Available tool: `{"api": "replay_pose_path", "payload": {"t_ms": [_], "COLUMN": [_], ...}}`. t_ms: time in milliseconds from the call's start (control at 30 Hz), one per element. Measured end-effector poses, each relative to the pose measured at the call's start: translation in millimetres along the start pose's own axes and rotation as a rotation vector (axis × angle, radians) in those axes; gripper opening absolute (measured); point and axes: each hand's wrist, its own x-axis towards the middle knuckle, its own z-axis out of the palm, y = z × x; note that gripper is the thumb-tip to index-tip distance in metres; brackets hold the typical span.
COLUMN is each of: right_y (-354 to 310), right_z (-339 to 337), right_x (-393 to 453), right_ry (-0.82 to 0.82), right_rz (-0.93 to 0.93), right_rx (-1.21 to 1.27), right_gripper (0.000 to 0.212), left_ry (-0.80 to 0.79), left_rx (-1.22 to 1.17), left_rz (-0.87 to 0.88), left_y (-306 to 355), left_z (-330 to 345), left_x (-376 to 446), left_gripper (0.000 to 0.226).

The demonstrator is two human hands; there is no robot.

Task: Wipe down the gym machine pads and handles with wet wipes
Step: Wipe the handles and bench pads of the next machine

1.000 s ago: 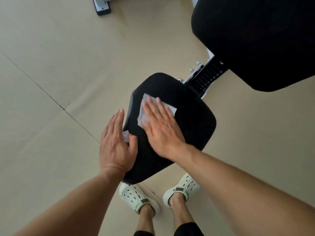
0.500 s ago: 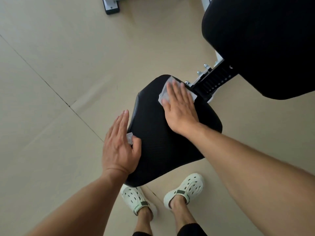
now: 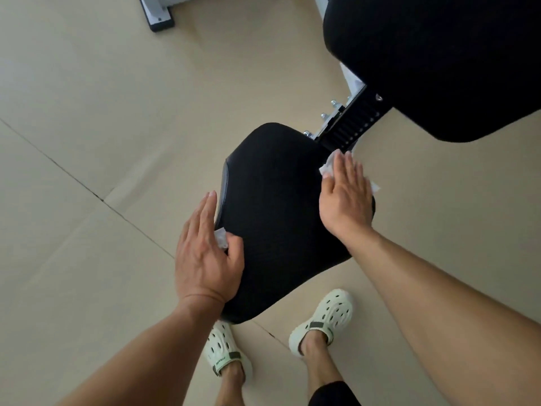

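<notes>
Almost nothing here can be read. The only lettering is a short word in light capitals on the dark green strap of the left shoe [image 3: 227,351], at the bottom of the frame just left of centre; it is too small and blurred to make out. The strap of the right shoe [image 3: 325,317], lower centre, shows no legible mark. The black adjustment bracket [image 3: 355,121], right of centre in the upper half of the frame, carries a row of slots and a small round emblem, neither readable as a number or brand.
</notes>
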Motion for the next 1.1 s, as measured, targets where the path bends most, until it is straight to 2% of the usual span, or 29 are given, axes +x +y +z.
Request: {"api": "replay_pose_path", "payload": {"t_ms": [67, 133, 300, 400, 500, 567, 633, 733, 867, 1033, 1100], "right_y": [3, 1, -33, -28, 1, 17, 25, 21, -4, -77, -95], "right_z": [10, 25, 51, 43, 18, -1, -6, 6, 36, 65, 65], "right_x": [-24, -69, -173, -145, -58, -9, 10, -23, -125, -212, -210], "right_ry": [0.066, 0.121, 0.073, 0.072, 0.072, 0.034, 0.028, 0.173, 0.233, 0.033, 0.119], "right_rz": [0.083, 0.083, -0.254, -0.288, -0.053, 0.152, 0.260, 0.327, 0.514, 0.605, 0.633], "right_rx": [0.044, 0.088, 0.077, 0.080, 0.046, 0.171, 0.330, 0.577, 0.973, 1.277, 1.346], "right_gripper": [0.057, 0.060, 0.058, 0.059, 0.061, 0.059, 0.055, 0.050, 0.056, 0.059, 0.056], "left_ry": [-0.007, -0.017, -0.035, -0.028, -0.041, -0.037, -0.036, -0.042, -0.070, -0.079, -0.083], "left_rx": [-0.005, -0.013, -0.039, -0.039, -0.020, -0.022, -0.035, -0.037, -0.074, -0.098, -0.114], "left_rz": [-0.002, -0.012, -0.032, -0.018, 0.002, 0.005, 0.004, -0.010, -0.035, -0.067, -0.077], "left_y": [1, 1, 6, 7, 4, 4, 5, 4, 6, 7, 7], "left_z": [-1, -2, -5, -4, -3, -2, 0, -1, -5, -6, -6], "left_x": [0, -1, -1, -1, 0, 0, 0, 1, -1, -1, -2], "left_gripper": [0.070, 0.069, 0.067, 0.070, 0.072, 0.071, 0.066, 0.067, 0.066, 0.066, 0.066]}}
